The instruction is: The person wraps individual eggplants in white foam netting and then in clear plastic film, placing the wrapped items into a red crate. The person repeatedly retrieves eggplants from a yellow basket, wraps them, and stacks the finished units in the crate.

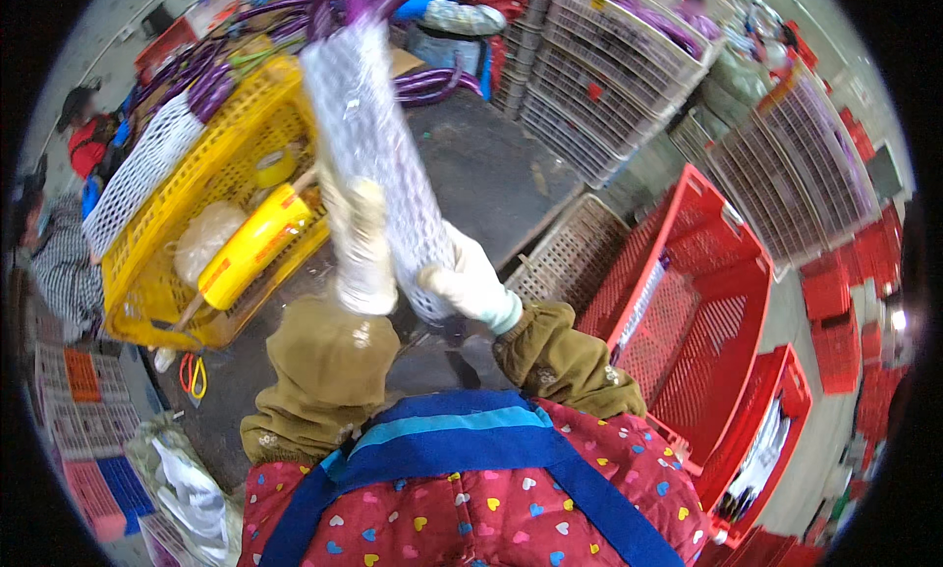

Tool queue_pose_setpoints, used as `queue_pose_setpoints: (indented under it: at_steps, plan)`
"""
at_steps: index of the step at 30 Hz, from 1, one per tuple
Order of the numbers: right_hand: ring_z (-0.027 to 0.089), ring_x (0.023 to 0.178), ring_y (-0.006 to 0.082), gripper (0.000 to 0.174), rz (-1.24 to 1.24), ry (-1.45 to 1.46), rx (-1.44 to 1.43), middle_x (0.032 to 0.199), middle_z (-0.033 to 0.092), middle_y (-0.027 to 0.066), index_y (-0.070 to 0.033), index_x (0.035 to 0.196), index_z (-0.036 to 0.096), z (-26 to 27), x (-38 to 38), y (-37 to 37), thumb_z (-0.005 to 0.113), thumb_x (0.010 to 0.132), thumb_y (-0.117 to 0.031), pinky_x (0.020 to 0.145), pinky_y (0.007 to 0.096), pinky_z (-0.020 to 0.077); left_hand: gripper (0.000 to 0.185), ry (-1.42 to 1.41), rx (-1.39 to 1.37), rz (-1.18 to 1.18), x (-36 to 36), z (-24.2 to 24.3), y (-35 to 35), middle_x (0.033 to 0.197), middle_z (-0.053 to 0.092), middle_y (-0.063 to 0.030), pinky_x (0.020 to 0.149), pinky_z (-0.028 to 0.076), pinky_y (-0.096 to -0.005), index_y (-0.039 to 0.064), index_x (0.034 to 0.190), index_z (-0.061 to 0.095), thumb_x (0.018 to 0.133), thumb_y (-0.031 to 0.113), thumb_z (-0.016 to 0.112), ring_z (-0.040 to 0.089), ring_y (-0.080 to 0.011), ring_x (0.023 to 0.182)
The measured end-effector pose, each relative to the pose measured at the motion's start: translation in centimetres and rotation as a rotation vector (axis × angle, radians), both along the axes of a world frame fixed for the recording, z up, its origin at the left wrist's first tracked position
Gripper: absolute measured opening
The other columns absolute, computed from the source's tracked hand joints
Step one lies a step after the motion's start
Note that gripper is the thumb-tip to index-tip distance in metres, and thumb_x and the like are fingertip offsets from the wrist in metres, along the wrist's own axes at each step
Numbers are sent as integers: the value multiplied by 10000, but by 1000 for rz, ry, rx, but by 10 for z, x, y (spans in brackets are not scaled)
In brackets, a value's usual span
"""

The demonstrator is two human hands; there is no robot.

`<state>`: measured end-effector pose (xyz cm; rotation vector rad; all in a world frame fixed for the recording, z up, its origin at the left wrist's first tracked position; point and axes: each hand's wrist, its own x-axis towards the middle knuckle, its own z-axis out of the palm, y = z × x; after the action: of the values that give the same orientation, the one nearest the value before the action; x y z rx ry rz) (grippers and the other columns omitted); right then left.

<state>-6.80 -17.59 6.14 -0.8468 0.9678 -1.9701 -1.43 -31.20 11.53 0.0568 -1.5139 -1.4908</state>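
Note:
A bundle of long purple eggplants in a white foam net sleeve [387,154] stands slanted before me, its upper end blurred, with bare purple ends above it. My right hand [468,276], in a white glove, grips the lower end of the sleeve. Alongside the sleeve's left side lies my left hand [365,243], also gloved and blurred; whether its fingers close on the net is unclear. Another white net sleeve [147,169] with purple eggplants [211,92] rests on the far rim of a yellow plastic crate [121,313].
The yellow crate holds a yellow roll [254,246], tape [274,167] and a plastic bag [210,235]. Scissors [193,375] lie on the dark table [479,154]. Red crates [762,302] stand at the right, stacked pale crates [597,80] behind. A person [66,257] is at the left.

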Motion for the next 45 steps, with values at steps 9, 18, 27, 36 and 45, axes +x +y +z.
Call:
queue_pose_setpoints:
  at_steps: [9,18,27,36,45]
  plan:
    - [561,1276,198,805,-677,-10,110,1411,610,117,-9,1499,479,25,-34,65,651,994,-612,1109,391,454,1163,-311,86,-601,-19,-48,79,1716,241,-180,1286,217,-432,21,1682,130,930,871,384,263,-308,1575]
    - [699,1055,269,876,-621,-428,-167,1235,688,170,41,1446,494,22,-85,117,636,958,-674,915,401,601,858,-808,144,-1016,-30,-47,97,1445,602,-162,1043,495,-368,36,1607,390,1054,690,436,609,-246,1287]
    - [562,1274,243,792,-1289,181,273,1402,578,134,-57,1570,386,-2,-150,381,775,918,-280,1099,410,462,620,-947,94,-427,17,-103,-6,1252,737,-127,966,547,-347,65,1441,618,1103,555,443,702,-193,1092]
    - [514,1351,496,1079,-1666,75,1268,1500,453,381,-130,1692,168,-224,-121,502,781,823,-317,1144,508,419,546,-1087,388,-255,77,-171,-45,1203,736,-119,868,545,-315,51,1410,639,1101,484,516,712,-184,992]
    - [723,1027,385,1092,-783,138,1949,1201,680,342,-84,1675,-116,-379,-114,461,642,916,-284,912,504,564,519,-1135,265,-303,59,-150,-3,1172,755,-92,864,537,-285,52,1366,673,1099,476,537,704,-138,975]
